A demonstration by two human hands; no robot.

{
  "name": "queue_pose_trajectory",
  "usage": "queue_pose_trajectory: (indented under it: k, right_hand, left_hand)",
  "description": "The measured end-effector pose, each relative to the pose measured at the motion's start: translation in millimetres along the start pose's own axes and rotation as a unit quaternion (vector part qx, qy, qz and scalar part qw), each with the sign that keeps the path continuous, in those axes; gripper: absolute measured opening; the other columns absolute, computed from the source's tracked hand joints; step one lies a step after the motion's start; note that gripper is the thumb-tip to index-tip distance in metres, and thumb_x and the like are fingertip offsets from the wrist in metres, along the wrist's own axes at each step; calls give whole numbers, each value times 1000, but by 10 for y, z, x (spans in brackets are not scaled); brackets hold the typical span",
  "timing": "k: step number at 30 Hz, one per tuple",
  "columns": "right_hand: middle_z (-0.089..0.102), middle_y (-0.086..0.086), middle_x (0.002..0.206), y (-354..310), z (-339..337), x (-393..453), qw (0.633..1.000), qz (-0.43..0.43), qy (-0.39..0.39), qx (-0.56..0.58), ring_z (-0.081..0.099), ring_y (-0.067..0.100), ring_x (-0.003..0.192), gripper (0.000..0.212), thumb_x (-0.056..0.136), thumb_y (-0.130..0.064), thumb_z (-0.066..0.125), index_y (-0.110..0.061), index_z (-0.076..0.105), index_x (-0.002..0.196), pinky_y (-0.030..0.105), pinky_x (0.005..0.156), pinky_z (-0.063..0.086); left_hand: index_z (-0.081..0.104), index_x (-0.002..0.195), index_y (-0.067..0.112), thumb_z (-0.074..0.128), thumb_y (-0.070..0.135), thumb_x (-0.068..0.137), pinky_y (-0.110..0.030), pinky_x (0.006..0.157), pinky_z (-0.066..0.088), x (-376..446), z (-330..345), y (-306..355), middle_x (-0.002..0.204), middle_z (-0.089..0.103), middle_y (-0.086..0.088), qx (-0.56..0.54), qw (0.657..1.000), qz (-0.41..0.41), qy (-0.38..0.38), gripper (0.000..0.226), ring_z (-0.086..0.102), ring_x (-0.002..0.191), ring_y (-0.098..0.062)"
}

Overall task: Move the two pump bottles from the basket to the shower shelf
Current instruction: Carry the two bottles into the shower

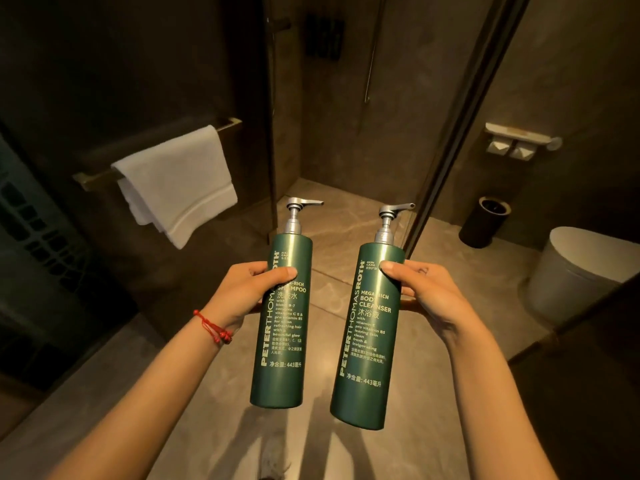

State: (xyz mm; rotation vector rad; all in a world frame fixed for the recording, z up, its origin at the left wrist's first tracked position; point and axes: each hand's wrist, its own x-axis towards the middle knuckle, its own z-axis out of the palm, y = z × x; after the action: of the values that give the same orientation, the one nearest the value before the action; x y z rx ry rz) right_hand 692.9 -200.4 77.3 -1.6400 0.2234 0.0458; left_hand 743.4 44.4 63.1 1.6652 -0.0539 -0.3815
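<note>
A bathroom: a glass-walled shower stall (332,133), towel (176,181) on a rail, toilet (581,275) and tissue holder (516,142)

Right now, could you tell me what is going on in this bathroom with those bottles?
A person is carrying two green pump bottles, one in each hand. The left hand grips the shampoo bottle and the right hand grips the body cleanser bottle, both upright, pump heads pointing right. They are held in the air in front of the open shower doorway, so neither is on a shelf yet. A white towel hangs on the rail at left.

Stone floor (346,258) bearing bin (485,221) and toilet (581,271)
</note>
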Motion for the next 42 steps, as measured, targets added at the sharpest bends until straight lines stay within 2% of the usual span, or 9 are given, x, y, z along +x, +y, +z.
queue_pose_trajectory:
  k: [3,13,19,23,26,31,35,38,42]
  right_hand:
    - [73,-4,66,-84,32,612,1000,4,22,10,67,9,64,22,64,-34,72,-15,73,75,19,52,51]
    - [73,-8,66,-318,-160,2507,997,6,74,14,67,6,65,18,70,-32,71,-19,73,81,17,53,50]
    - [76,-7,76,-423,-525,3814,997,0,75,7,70,9,75,18,69,-32,71,-23,73,84,17,56,52]
    - [76,-8,78,-633,-803,4679,998,0,64,0,70,8,78,15,71,-30,71,-25,73,85,16,56,52]
    - [76,-8,80,-817,-976,5273,998,-4,63,0,70,8,79,13,71,-30,71,-27,73,83,18,59,54]
    - [75,-11,79,-1003,-1194,6163,998,-11,60,-3,68,4,78,17,74,-29,68,-24,71,90,13,53,49]
    - [75,-12,82,-1098,-1342,6904,997,-21,68,-2,68,3,81,20,74,-30,68,-24,70,93,13,53,49]
    - [75,-14,78,-1229,-1401,7521,997,-31,76,0,67,0,78,17,74,-28,68,-24,70,91,11,52,48]
    - [74,-7,85,-1520,-1423,8366,996,-41,77,-5,68,3,80,24,72,-30,70,-22,69,95,13,54,50]
  left_hand:
    - [65,63,14,69,24,70,-13,44,45,701,-111,135,49,66,7,2,1000,-1,-16,12,61,48,-4]
    - [65,65,15,68,23,71,-10,41,41,2806,-223,571,48,66,8,20,997,-12,-74,11,60,46,-1]
    - [65,77,13,66,19,74,-10,40,41,4156,-74,767,52,69,8,5,997,-6,-80,7,62,47,-2]
    - [64,84,9,69,25,70,-13,42,43,4992,0,1030,55,68,6,-9,997,-24,-71,22,61,47,-3]
    - [65,86,12,70,38,55,-23,56,48,5583,6,1241,71,70,2,-11,998,-34,-59,40,66,63,-10]
    - [65,88,16,70,40,50,-21,56,49,6509,68,1465,79,71,2,-26,997,-36,-58,45,68,68,-8]
    - [64,86,16,71,30,62,-22,57,50,7301,137,1590,82,70,0,-19,998,-26,-59,28,68,70,-10]
    - [66,81,16,71,24,67,-19,52,52,7918,119,1745,73,70,2,-23,999,-11,-46,18,68,63,-8]
    - [67,82,13,72,23,67,-23,57,53,8687,-4,2035,75,70,-1,-11,1000,11,-16,19,67,65,-12]
